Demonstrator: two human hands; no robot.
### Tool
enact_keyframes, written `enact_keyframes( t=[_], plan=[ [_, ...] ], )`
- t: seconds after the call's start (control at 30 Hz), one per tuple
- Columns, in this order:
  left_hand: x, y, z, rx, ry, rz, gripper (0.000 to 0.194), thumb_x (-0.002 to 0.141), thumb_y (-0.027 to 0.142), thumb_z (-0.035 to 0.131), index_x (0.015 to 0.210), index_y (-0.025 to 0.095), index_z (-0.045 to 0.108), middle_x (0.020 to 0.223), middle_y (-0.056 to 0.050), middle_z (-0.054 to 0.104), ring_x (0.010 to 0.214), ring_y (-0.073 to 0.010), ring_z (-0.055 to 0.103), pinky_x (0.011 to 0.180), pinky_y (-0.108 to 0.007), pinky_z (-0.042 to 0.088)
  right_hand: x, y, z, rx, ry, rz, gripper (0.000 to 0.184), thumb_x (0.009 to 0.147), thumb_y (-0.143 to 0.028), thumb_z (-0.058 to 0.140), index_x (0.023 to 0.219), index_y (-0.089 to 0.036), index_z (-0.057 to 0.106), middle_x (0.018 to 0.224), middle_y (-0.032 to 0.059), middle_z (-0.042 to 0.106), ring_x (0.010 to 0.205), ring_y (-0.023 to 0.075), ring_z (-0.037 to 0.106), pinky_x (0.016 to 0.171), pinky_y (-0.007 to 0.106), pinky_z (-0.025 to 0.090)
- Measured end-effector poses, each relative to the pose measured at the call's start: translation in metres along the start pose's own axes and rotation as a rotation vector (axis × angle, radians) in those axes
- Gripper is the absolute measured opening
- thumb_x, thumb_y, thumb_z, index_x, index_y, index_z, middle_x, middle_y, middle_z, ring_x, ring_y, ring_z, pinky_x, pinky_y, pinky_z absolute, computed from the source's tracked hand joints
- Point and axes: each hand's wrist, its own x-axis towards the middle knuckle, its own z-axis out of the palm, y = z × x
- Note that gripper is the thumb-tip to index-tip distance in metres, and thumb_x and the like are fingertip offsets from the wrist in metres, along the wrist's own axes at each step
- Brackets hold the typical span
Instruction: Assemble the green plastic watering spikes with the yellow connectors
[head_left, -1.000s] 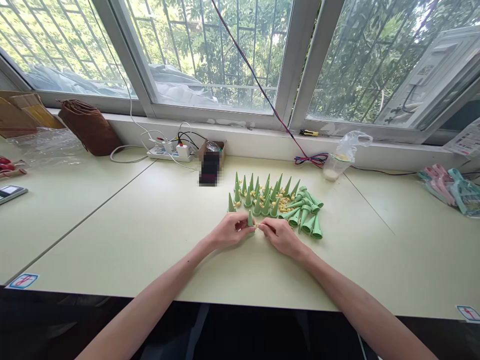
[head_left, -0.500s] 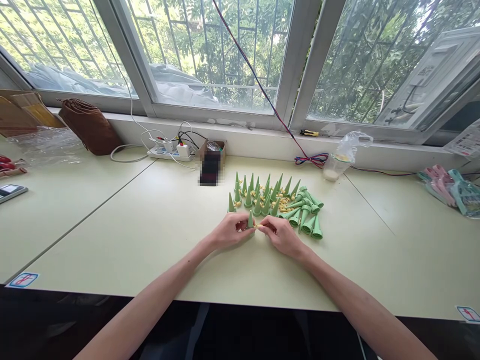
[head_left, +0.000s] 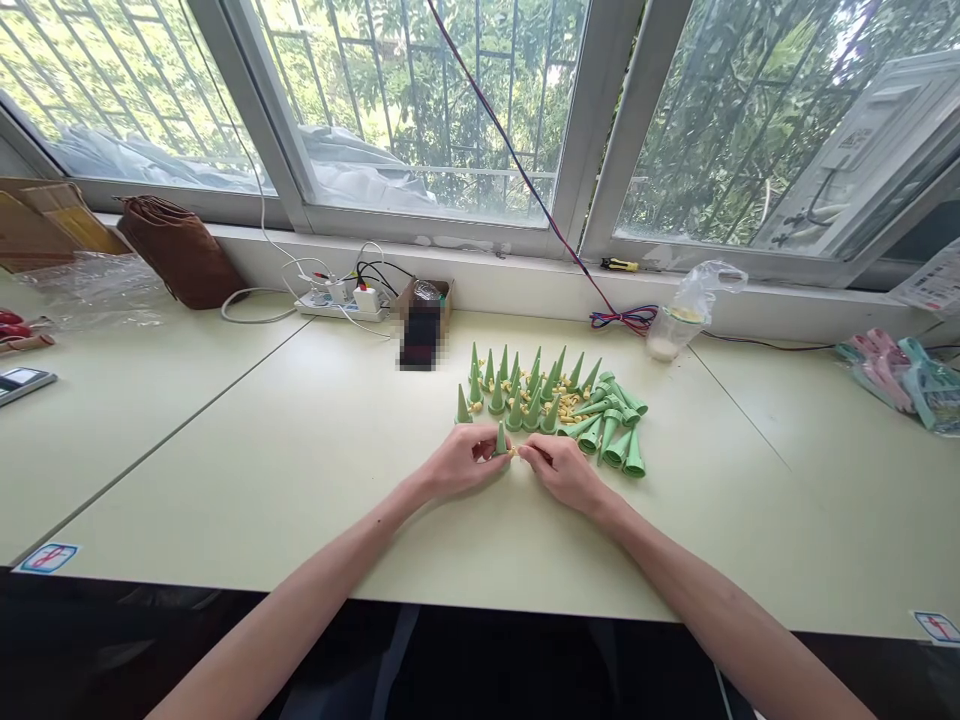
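My left hand is closed round a green plastic cone that stands point up on the table. At the cone's right side, my right hand pinches a small yellow piece, largely covered by the fingertips. Just beyond my hands, several green cones stand upright in rows, with little yellow pieces beside or on them. More yellow pieces lie in a loose heap to their right. Several other green cones lie on their sides near my right hand, their hollow ends showing.
Along the back stand a power strip with cables, a small box, a coil of red and blue wire and a cup in a plastic bag. A brown pouch is far left; bagged pink and green items lie right.
My right fingers have shifted very slightly at the yellow piece beside the cone. The left hand and the cone stay in place.
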Motion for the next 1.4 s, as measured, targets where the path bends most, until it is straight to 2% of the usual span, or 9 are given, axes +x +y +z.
enact_keyframes(
  t=[0.13, 0.27, 0.7, 1.2, 1.4],
  plan=[
    [0.0005, -0.0001, 0.0010, 0.017, 0.027, -0.009, 0.018, 0.085, 0.031, 0.061, 0.079, 0.015, 0.066, 0.058, 0.004, 0.046, 0.054, -0.0091, 0.038, 0.052, -0.022, 0.034, -0.0001, -0.0037, -0.0012, 0.011, 0.018, -0.014, 0.014, 0.094, -0.029, 0.056, 0.089, -0.018, 0.061, 0.074, -0.0007, 0.061, 0.057, 0.0108, 0.045, 0.056, 0.023, 0.035],
    [0.0004, -0.0004, 0.0016, 0.016, 0.029, 0.000, 0.017, 0.084, 0.030, 0.060, 0.076, 0.015, 0.064, 0.058, 0.004, 0.044, 0.054, -0.0091, 0.036, 0.052, -0.022, 0.033, -0.0004, -0.0027, -0.0008, 0.015, 0.024, -0.027, 0.008, 0.092, -0.024, 0.058, 0.087, -0.018, 0.061, 0.076, 0.0000, 0.062, 0.058, 0.0111, 0.047, 0.057, 0.023, 0.037],
    [-0.0008, -0.0024, 0.0073, 0.052, 0.009, 0.035, 0.012, 0.083, 0.025, 0.060, 0.076, 0.016, 0.064, 0.059, 0.005, 0.039, 0.057, -0.0097, 0.035, 0.054, -0.023, 0.031, -0.0018, 0.0025, -0.0010, 0.029, -0.044, -0.001, 0.017, 0.093, -0.024, 0.057, 0.076, -0.018, 0.057, 0.069, -0.0006, 0.060, 0.059, 0.0122, 0.048, 0.058, 0.024, 0.035],
    [-0.0015, -0.0024, 0.0065, 0.004, 0.005, 0.038, 0.015, 0.086, 0.030, 0.061, 0.082, 0.016, 0.066, 0.060, 0.004, 0.042, 0.057, -0.0094, 0.037, 0.054, -0.022, 0.034, -0.0010, 0.0031, -0.0010, -0.050, -0.055, -0.056, 0.039, 0.098, -0.029, 0.044, 0.061, -0.020, 0.040, 0.057, -0.0036, 0.039, 0.053, 0.0111, 0.034, 0.053, 0.025, 0.027],
    [-0.0001, 0.0021, 0.0028, -0.078, 0.002, 0.017, 0.020, 0.088, 0.035, 0.060, 0.084, 0.016, 0.067, 0.081, -0.002, 0.050, 0.063, -0.0097, 0.044, 0.052, -0.021, 0.040, -0.0002, 0.0014, -0.0010, -0.032, -0.043, -0.036, 0.042, 0.101, -0.038, 0.040, 0.063, -0.019, 0.045, 0.060, -0.0019, 0.046, 0.056, 0.0118, 0.039, 0.055, 0.025, 0.030]
  ],
)
